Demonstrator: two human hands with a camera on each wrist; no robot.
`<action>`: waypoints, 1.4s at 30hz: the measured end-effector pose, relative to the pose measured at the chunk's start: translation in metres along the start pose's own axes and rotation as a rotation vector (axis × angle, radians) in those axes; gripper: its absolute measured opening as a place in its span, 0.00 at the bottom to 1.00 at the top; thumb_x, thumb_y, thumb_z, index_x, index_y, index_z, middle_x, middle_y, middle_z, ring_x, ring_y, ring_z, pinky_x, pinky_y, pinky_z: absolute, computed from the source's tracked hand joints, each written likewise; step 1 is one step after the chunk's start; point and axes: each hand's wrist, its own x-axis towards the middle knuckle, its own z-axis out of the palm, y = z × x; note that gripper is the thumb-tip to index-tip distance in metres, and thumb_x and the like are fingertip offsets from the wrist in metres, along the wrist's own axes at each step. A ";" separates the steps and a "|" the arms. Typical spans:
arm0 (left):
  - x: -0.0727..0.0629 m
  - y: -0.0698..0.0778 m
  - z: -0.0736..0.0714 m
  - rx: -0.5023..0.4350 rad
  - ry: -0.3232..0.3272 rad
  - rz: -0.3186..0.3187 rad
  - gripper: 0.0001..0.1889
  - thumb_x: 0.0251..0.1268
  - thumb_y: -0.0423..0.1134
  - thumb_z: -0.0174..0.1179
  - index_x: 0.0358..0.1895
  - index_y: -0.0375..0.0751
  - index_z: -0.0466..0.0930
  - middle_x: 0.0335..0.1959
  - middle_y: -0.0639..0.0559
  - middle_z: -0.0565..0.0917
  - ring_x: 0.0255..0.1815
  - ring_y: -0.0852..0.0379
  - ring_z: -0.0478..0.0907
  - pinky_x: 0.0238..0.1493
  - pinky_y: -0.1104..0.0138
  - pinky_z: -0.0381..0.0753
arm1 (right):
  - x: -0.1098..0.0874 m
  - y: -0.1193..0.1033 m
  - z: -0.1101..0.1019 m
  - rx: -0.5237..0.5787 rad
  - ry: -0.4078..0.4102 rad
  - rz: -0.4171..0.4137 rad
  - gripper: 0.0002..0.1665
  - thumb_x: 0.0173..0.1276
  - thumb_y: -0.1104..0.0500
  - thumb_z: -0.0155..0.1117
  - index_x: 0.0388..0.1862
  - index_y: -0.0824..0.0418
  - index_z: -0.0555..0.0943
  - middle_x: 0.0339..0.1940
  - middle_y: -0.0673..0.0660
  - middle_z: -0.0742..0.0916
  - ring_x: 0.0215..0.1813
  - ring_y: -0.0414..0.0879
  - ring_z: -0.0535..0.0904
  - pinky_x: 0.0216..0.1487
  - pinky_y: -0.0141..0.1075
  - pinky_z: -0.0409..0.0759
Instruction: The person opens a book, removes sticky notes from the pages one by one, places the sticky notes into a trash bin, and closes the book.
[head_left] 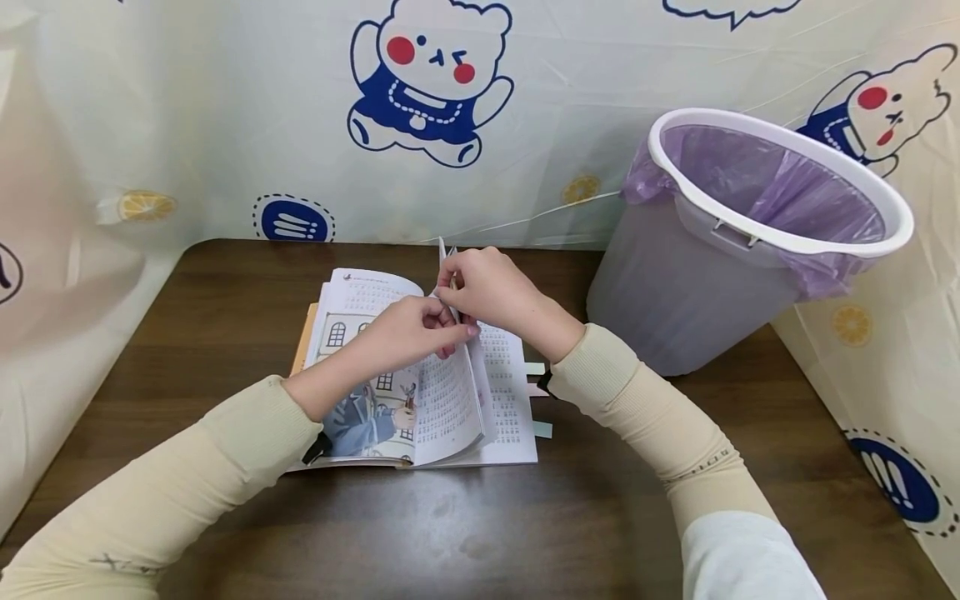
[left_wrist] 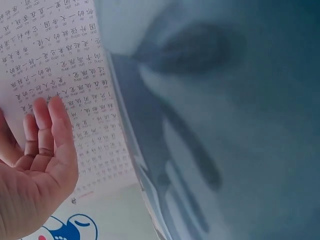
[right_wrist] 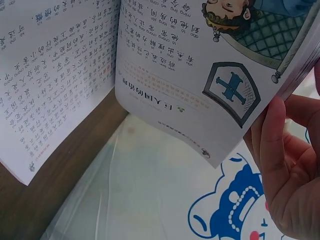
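Note:
An open book (head_left: 510,433) lies on the table, with printed text and a coloured picture on its left-hand page. Several of its pages (head_left: 450,417) stand raised near the middle. My right hand (head_left: 491,287) pinches the top edge of the raised pages; in the right wrist view its fingers (right_wrist: 275,145) lie behind a page corner. My left hand (head_left: 412,329) is just below and left of it, thumb stretched across the raised pages. In the left wrist view its fingers (left_wrist: 47,130) are loosely bent in front of a printed page, and a close, blurred page picture (left_wrist: 240,125) fills the right side.
A grey bin (head_left: 660,292) with a purple liner (head_left: 810,192) stands at the back right. Coloured page tabs (head_left: 542,429) stick out of the book's right edge. A patterned curtain (head_left: 262,100) hangs behind the brown table (head_left: 375,533).

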 end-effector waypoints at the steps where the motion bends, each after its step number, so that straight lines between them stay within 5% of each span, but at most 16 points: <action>1: 0.000 0.000 0.000 -0.009 0.000 -0.005 0.17 0.69 0.52 0.64 0.30 0.42 0.82 0.22 0.50 0.83 0.34 0.51 0.79 0.36 0.63 0.71 | 0.000 0.000 0.000 0.002 -0.003 0.000 0.07 0.74 0.61 0.62 0.37 0.59 0.86 0.17 0.51 0.81 0.19 0.43 0.78 0.24 0.33 0.74; 11: 0.004 -0.007 0.002 -0.154 -0.032 -0.040 0.10 0.72 0.38 0.59 0.32 0.37 0.77 0.26 0.50 0.84 0.32 0.54 0.85 0.42 0.64 0.82 | -0.004 0.013 0.000 0.100 -0.028 0.034 0.11 0.78 0.59 0.62 0.48 0.63 0.88 0.31 0.56 0.88 0.22 0.44 0.81 0.30 0.32 0.82; 20: 0.006 -0.009 0.004 -0.143 -0.063 -0.026 0.10 0.72 0.38 0.59 0.32 0.38 0.76 0.28 0.50 0.83 0.36 0.51 0.86 0.42 0.64 0.81 | -0.014 0.038 0.004 0.210 -0.037 0.035 0.12 0.76 0.63 0.63 0.55 0.62 0.87 0.36 0.59 0.87 0.25 0.47 0.82 0.33 0.35 0.84; 33: 0.006 -0.010 -0.004 -0.113 -0.033 -0.030 0.09 0.72 0.39 0.60 0.32 0.39 0.77 0.26 0.51 0.80 0.37 0.50 0.83 0.41 0.63 0.80 | -0.036 0.061 0.015 0.166 -0.028 0.024 0.40 0.75 0.64 0.65 0.82 0.51 0.63 0.32 0.57 0.88 0.27 0.46 0.81 0.31 0.37 0.80; 36: 0.003 -0.011 -0.008 -0.117 -0.025 -0.029 0.09 0.71 0.38 0.61 0.33 0.39 0.77 0.27 0.51 0.81 0.37 0.50 0.83 0.41 0.64 0.80 | -0.039 0.066 0.017 0.131 -0.023 0.034 0.36 0.74 0.64 0.66 0.79 0.55 0.67 0.32 0.57 0.88 0.27 0.45 0.80 0.30 0.36 0.80; 42: -0.006 -0.020 -0.020 -0.197 0.001 -0.066 0.08 0.70 0.36 0.63 0.38 0.35 0.75 0.29 0.50 0.84 0.35 0.56 0.81 0.41 0.67 0.82 | -0.044 0.081 0.021 0.074 -0.057 0.068 0.14 0.75 0.64 0.64 0.56 0.62 0.87 0.30 0.55 0.87 0.28 0.44 0.78 0.30 0.34 0.77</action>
